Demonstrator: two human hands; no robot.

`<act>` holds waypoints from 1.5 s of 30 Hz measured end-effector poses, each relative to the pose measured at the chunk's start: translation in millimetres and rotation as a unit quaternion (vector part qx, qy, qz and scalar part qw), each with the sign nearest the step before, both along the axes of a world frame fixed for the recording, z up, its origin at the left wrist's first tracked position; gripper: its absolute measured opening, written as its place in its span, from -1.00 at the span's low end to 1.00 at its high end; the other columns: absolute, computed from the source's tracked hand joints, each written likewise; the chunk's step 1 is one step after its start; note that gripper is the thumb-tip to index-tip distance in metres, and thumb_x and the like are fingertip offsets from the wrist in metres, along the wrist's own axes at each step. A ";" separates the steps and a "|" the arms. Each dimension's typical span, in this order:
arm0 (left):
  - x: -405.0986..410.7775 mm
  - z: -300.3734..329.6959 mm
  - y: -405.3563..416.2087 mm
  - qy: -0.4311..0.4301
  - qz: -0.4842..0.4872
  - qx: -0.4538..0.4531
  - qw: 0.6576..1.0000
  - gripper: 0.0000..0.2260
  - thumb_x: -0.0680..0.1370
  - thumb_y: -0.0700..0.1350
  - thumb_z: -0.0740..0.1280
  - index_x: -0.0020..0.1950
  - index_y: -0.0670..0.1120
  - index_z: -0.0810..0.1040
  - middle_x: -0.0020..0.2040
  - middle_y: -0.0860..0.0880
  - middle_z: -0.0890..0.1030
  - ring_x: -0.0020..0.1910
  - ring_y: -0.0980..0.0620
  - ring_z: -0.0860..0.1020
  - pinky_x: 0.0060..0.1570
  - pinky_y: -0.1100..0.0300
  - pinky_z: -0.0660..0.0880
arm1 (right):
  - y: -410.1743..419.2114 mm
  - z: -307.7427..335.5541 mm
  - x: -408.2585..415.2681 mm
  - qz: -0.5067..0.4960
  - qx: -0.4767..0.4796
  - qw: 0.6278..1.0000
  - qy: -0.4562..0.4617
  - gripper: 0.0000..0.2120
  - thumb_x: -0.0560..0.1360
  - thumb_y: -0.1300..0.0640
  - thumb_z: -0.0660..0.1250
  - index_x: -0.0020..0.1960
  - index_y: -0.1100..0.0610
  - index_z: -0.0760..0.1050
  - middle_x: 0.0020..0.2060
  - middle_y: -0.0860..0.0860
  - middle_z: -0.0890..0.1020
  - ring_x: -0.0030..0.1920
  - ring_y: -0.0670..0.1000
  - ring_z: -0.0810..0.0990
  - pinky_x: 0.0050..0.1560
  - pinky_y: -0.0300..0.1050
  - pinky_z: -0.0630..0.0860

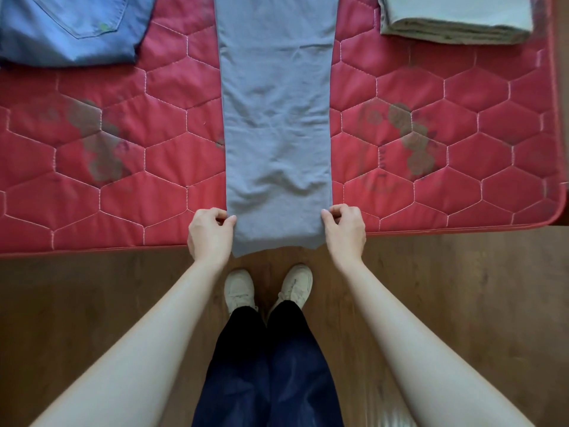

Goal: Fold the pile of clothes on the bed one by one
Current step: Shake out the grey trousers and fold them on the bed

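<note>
From overhead, the grey garment [277, 124] lies as a long narrow strip down the red mattress [123, 180]. Left hand [211, 234] and right hand [345, 232] each pinch a near corner. Beyond it, folded jeans [70, 29] and a beige stack [455, 18] look finished; this one seems partway folded.

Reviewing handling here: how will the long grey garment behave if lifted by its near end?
The grey garment probably flops and drapes; its near end already sags off the mattress. It looks thin and light, pinched by the left hand and right hand.
</note>
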State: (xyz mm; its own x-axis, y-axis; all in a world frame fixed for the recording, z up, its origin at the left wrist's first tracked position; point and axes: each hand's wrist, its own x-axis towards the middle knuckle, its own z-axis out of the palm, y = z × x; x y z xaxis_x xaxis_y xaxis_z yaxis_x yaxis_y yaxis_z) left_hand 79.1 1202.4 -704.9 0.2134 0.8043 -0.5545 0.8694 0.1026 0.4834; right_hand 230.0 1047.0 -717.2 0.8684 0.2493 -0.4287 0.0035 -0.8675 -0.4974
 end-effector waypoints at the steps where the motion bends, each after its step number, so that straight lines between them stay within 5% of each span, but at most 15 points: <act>1: 2.5 -0.1 1.9 -0.001 0.001 0.003 1.000 -0.85 0.53 -0.07 0.34 0.03 -0.09 0.63 0.07 -0.09 0.60 0.09 -0.10 0.54 0.09 0.04 0.46 | 0.5 0.7 0.1 -0.004 0.006 1.000 -0.001 -0.87 0.54 0.05 0.31 -0.01 0.10 0.54 0.00 0.03 0.53 0.02 0.06 0.53 -0.06 -0.13 0.33; 6: 17.2 3.3 11.0 -0.062 0.029 -0.010 0.998 -0.85 0.55 0.00 0.31 0.03 -0.03 0.59 -0.01 0.03 0.64 0.05 -0.04 0.55 0.08 0.07 0.44 | 2.3 4.9 7.2 -0.022 0.032 0.999 0.016 -0.81 0.52 0.00 0.34 0.08 0.05 0.50 -0.03 -0.03 0.57 -0.02 -0.01 0.54 -0.06 -0.14 0.36; 12: 24.2 -1.3 16.4 -0.086 0.063 -0.046 0.993 -0.82 0.57 -0.02 0.30 -0.03 -0.06 0.66 -0.07 0.01 0.67 -0.02 -0.04 0.60 0.08 0.01 0.51 | 9.7 2.9 19.3 0.003 0.004 1.000 0.003 -0.83 0.52 -0.02 0.34 -0.03 0.07 0.57 0.00 0.01 0.55 0.01 0.02 0.53 -0.06 -0.15 0.34; 19: 19.7 4.2 14.5 -0.105 0.030 -0.029 0.994 -0.68 0.59 -0.01 0.27 -0.23 -0.21 0.56 -0.24 -0.01 0.47 -0.24 0.04 0.38 -0.20 0.13 0.29 | 9.5 5.3 16.7 -0.033 0.073 0.997 -0.005 -0.83 0.55 0.03 0.30 -0.16 0.09 0.52 -0.07 -0.05 0.52 -0.08 -0.04 0.49 -0.05 -0.11 0.37; 23: 13.4 5.4 4.8 -0.040 0.019 -0.031 0.999 -0.78 0.58 0.03 0.29 0.01 -0.09 0.63 -0.01 -0.04 0.63 0.02 -0.09 0.55 0.03 0.07 0.46 | 4.5 0.8 14.8 -0.022 0.039 0.999 0.005 -0.80 0.56 0.02 0.27 -0.11 0.12 0.56 -0.07 -0.03 0.51 -0.05 -0.01 0.50 -0.08 -0.12 0.34; 31: 0.8 4.2 -7.1 0.049 -0.062 0.030 0.996 -0.84 0.57 0.02 0.31 0.03 -0.04 0.57 -0.03 -0.04 0.59 0.02 -0.12 0.52 -0.12 0.10 0.34 | -3.2 -5.0 10.8 0.013 0.004 0.999 -0.040 -0.80 0.55 0.01 0.27 -0.12 0.13 0.54 -0.06 -0.05 0.47 0.02 0.03 0.49 -0.07 -0.10 0.37; 36: 5.9 -0.8 -6.4 -0.001 -0.154 0.191 0.969 -0.59 0.54 -0.15 0.35 0.37 -0.15 0.40 0.28 -0.13 0.44 0.24 -0.12 0.41 0.14 0.00 0.40 | 15.6 0.6 12.1 0.127 0.013 0.976 -0.177 -0.68 0.55 0.16 0.27 0.27 0.22 0.45 0.23 0.12 0.48 0.24 0.11 0.43 0.25 -0.05 0.36; 40: 30.8 -20.1 4.0 -0.012 -0.328 0.227 0.917 -0.52 0.60 -0.17 0.23 0.51 -0.20 0.22 0.52 -0.21 0.21 0.53 -0.16 0.13 0.48 -0.08 0.08 | 60.2 -11.9 5.3 0.263 0.013 0.942 -0.210 -0.57 0.58 0.20 0.18 0.44 0.23 0.33 0.45 0.18 0.33 0.48 0.17 0.25 0.46 0.06 0.17; 43: 46.7 -43.5 4.3 0.049 -0.412 0.196 0.888 -0.47 0.66 -0.03 0.03 0.57 -0.17 -0.04 0.58 -0.19 -0.06 0.56 -0.12 -0.11 0.48 -0.11 -0.21 | 91.5 -30.4 -2.8 0.334 -0.027 0.922 -0.195 -0.54 0.64 0.09 0.08 0.53 0.12 0.20 0.53 0.14 0.17 0.55 0.12 0.07 0.51 0.15 0.00; 45: 46.8 -54.6 -6.4 0.078 -0.406 0.194 0.890 -0.46 0.65 0.03 -0.08 0.56 -0.15 -0.12 0.57 -0.18 -0.12 0.56 -0.11 -0.15 0.47 -0.15 -0.23 | 89.1 -44.9 -0.6 0.374 -0.070 0.903 -0.198 -0.52 0.66 -0.01 -0.02 0.55 0.04 0.13 0.55 0.10 0.11 0.56 0.09 0.02 0.52 0.17 -0.04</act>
State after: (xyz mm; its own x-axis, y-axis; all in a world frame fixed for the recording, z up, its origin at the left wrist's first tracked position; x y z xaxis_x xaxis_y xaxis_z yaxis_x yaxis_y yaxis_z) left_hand 125.9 1195.9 -759.5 0.7562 0.5579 -0.3419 0.6406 -0.7379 0.2127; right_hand 229.3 1136.0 -762.1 0.5715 0.7972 -0.1948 0.7685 -0.6031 -0.2138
